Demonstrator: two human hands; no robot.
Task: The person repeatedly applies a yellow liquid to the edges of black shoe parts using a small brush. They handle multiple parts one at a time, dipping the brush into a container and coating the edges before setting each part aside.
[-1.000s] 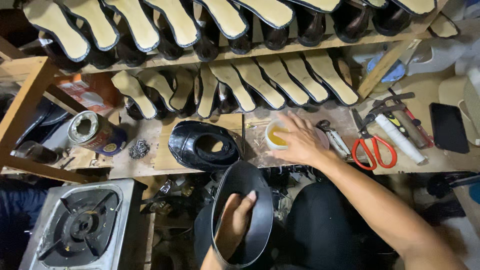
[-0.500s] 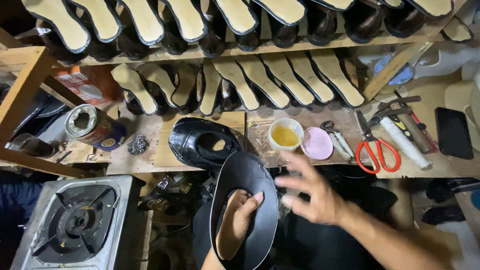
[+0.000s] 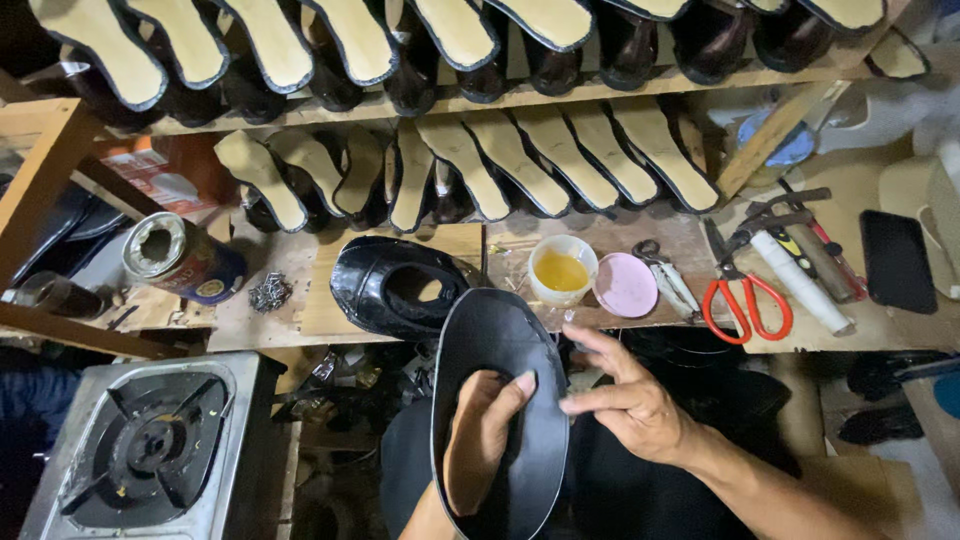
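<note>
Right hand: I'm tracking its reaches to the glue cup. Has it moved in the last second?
Yes. The right hand has left the glue cup on the bench and come back toward the person, now at the edge of the black leather piece.

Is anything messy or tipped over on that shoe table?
Yes. A round tin lies on its side at the left of the bench, open mouth showing. The pink lid is off and lies beside the open cup of yellow liquid. No spill shows.
</note>
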